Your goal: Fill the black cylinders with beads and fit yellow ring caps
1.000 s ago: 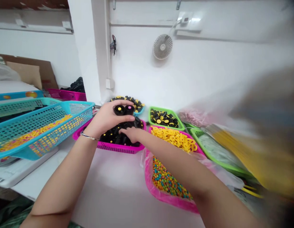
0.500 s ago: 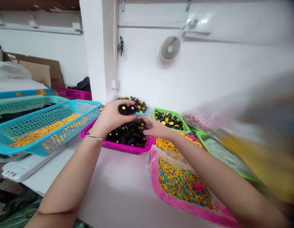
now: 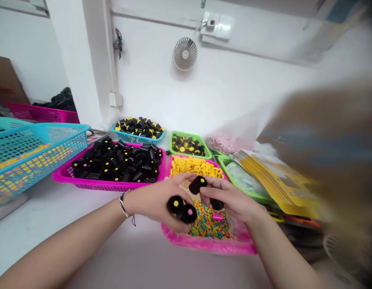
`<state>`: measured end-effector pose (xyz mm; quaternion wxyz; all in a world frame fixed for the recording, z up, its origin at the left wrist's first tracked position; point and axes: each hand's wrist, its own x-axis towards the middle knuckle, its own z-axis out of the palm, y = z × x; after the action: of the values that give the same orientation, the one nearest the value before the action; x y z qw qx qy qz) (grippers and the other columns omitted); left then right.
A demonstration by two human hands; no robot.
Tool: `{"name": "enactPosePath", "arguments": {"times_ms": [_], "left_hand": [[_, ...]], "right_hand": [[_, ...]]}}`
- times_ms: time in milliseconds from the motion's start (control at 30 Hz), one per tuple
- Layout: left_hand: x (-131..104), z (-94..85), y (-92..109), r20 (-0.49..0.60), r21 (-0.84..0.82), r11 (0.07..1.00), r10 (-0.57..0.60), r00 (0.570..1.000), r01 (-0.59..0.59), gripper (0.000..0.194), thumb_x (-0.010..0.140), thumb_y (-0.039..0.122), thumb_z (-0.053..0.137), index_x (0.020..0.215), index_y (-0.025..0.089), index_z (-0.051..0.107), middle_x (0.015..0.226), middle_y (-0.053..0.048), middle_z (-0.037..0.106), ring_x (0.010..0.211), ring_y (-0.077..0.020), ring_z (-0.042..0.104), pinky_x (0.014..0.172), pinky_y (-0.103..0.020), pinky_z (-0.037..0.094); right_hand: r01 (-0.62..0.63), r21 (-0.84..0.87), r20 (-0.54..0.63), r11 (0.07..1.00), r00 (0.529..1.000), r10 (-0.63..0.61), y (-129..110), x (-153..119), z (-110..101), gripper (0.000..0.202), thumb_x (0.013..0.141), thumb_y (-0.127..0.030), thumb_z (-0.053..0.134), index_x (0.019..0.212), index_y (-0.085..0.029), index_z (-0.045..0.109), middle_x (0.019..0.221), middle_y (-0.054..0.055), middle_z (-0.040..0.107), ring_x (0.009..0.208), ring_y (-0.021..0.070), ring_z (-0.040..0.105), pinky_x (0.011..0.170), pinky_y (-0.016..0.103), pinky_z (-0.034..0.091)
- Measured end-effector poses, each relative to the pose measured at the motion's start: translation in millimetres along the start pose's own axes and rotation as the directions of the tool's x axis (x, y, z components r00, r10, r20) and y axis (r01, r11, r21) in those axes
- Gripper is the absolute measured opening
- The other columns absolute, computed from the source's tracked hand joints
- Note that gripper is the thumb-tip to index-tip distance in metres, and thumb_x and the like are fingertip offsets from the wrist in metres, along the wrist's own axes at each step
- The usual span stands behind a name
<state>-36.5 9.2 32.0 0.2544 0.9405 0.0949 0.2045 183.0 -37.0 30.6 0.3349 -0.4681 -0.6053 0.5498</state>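
Fingers [image 3: 186,178] of both hands grip short black cylinders [image 3: 198,184] with yellow or pink-dotted ends.

Both forearms bare, reaching forward and converging at centre. Left hand [image 3: 157,198] turned palm-right, fingers [image 3: 176,224] curled and closed around a grip, thumb stretched toward the other hand; a thin band at the wrist. Right hand [image 3: 234,200] just beside it, almost touching, fingers [image 3: 214,192] bent and pinched shut.

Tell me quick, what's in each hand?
Left hand: closed on two black caps.
Right hand: closed on two black tubes.
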Motion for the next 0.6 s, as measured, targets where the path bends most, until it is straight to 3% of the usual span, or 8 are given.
{"name": "enactPosePath", "arguments": {"times_ms": [67, 167, 300, 400, 467, 600], "left_hand": [[2.7, 9.4, 1.2, 0.033, -0.058, 0.998, -0.019, 0.999, 0.021, 0.03, 0.06, 0.031, 0.077, 0.089, 0.024, 0.072, 0.131, -0.004, 0.051, 0.135, -0.0282, 0.032, 0.107, -0.033, 0.037], [5.1, 19.9, -1.0, 0.009, -0.119, 0.992, -0.033, 0.999, 0.034, 0.032, 0.061, 0.031, 0.077, 0.092, 0.023, 0.071, 0.135, -0.003, 0.047, 0.135, -0.027, 0.033, 0.111, -0.031, 0.033], [6.6, 29.6, -1.8, -0.062, -0.182, 0.983, -0.036, 0.997, 0.024, 0.036, 0.06, 0.029, 0.077, 0.095, 0.022, 0.071, 0.147, -0.002, 0.033, 0.136, -0.0266, 0.032, 0.11, -0.028, 0.032], [7.5, 34.2, 3.1, -0.095, -0.207, 0.978, -0.056, 0.994, 0.035, 0.028, 0.065, 0.028, 0.073, 0.091, 0.02, 0.071, 0.133, -0.003, 0.05, 0.126, -0.0242, 0.044, 0.105, -0.028, 0.038], [7.9, 35.9, 7.6, -0.093, -0.211, 0.975, -0.089, 0.992, 0.068, 0.02, 0.068, 0.028, 0.07, 0.086, 0.02, 0.07, 0.113, -0.002, 0.063, 0.117, -0.0227, 0.051, 0.1, -0.028, 0.042], [6.7, 38.1, 12.5, -0.128, -0.194, 0.975, -0.132, 0.983, 0.106, 0.022, 0.062, 0.027, 0.073, 0.084, 0.021, 0.071, 0.089, -0.001, 0.068, 0.101, -0.0215, 0.056, 0.091, -0.029, 0.046]], "right_hand": [[0.01, -0.14, 0.003, 0.99, 1.0, -0.01, 0.3, -4.8, 3.1, 0.03, 0.082, -0.046, 0.059, 0.089, -0.017, 0.06, 0.063, -0.003, 0.05, 0.054, 0.0072, 0.041, 0.048, 0.021, 0.03], [0.122, -0.36, 0.019, 0.925, 0.992, -0.124, -0.1, -7.7, 9.1, 0.032, 0.086, -0.048, 0.053, 0.087, -0.017, 0.061, 0.073, 0.0, 0.056, 0.064, 0.0105, 0.049, 0.056, 0.023, 0.036], [0.17, -0.483, -0.101, 0.859, 0.964, -0.248, 6.9, -8.9, 18.7, 0.033, 0.09, -0.048, 0.046, 0.109, -0.022, 0.056, 0.104, 0.004, 0.062, 0.095, 0.0179, 0.056, 0.079, 0.029, 0.043], [0.128, -0.463, -0.208, 0.877, 0.946, -0.248, 13.4, -9.6, 22.6, 0.038, 0.09, -0.048, 0.047, 0.118, -0.023, 0.044, 0.106, 0.005, 0.063, 0.096, 0.0185, 0.059, 0.081, 0.032, 0.045], [0.134, -0.474, -0.189, 0.87, 0.95, -0.249, 14.3, -9.8, 23.0, 0.033, 0.09, -0.044, 0.048, 0.116, -0.024, 0.043, 0.1, 0.004, 0.064, 0.09, 0.0177, 0.061, 0.079, 0.032, 0.046], [0.232, -0.585, -0.1, 0.777, 0.93, -0.353, 9.1, -9.0, 21.8, 0.027, 0.092, -0.032, 0.047, 0.118, -0.029, 0.053, 0.113, 0.0, 0.064, 0.104, 0.0165, 0.058, 0.09, 0.032, 0.044]]}}
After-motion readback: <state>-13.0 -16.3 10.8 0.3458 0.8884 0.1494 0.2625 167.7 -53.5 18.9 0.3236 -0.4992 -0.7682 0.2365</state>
